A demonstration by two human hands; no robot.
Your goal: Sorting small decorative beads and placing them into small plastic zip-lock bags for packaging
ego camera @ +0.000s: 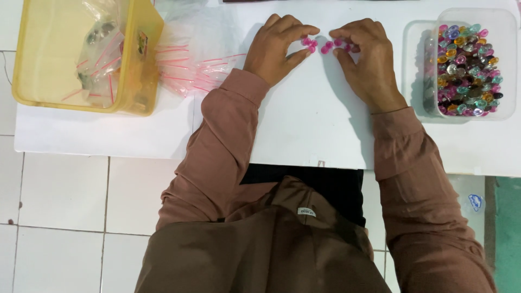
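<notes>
Covering white floor tiles [65, 195], a white board [304, 125].

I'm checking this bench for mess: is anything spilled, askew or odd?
Nothing stands out. The coloured beads stay inside their clear tub, the small bags lie loosely heaped beside the yellow bin, and both hands touch a few pink beads.

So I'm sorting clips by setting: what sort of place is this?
Probably a small home or workshop packing spot: a clear tub of coloured gems, a pile of small zip bags beside a yellow bin, and a low white board on tiled floor.
</notes>
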